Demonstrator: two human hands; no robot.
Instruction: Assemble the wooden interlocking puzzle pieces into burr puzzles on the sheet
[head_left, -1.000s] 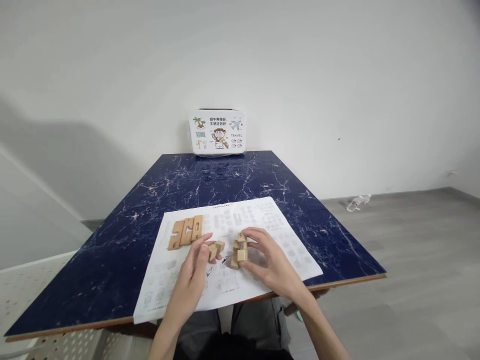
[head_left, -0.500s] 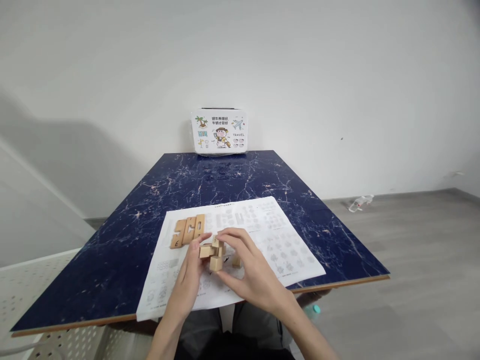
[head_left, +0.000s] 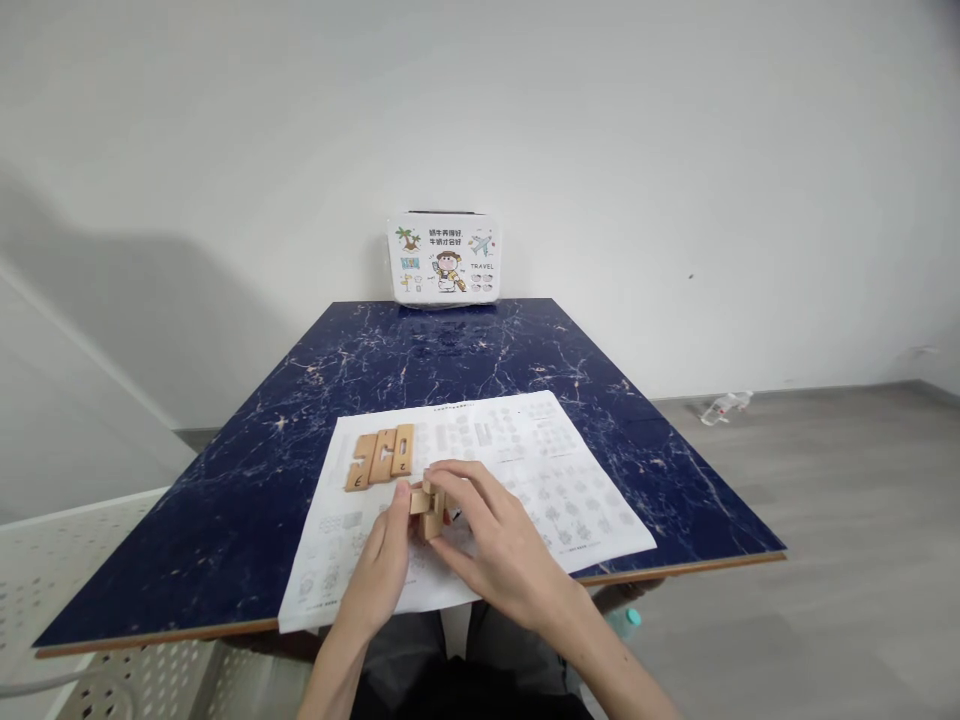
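Between both hands is a wooden burr puzzle (head_left: 429, 508), its light blocks crossing one another. My left hand (head_left: 382, 565) presses its left side with thumb and fingers. From the right, my right hand (head_left: 499, 545) curls around it, thumb low and fingertips on the top; part of the puzzle is hidden by these fingers. Just beyond my left hand, several flat wooden pieces (head_left: 381, 456) with notches and slots lie side by side, two showing handwritten numbers. Under everything is a printed instruction sheet (head_left: 517, 450) with rows of small diagrams.
The blue marble-patterned table (head_left: 450, 360) has a wooden front edge close to my lap. A white cartoon-printed case (head_left: 445, 258) stands at its far end against the wall. On the floor to the right lies a clear plastic bottle (head_left: 726, 407); another with a teal cap (head_left: 634, 617) is below the table.
The puzzle has turned and its blocks look closer together between my hands. A block seen under my right palm is no longer visible. The view has shifted slightly.
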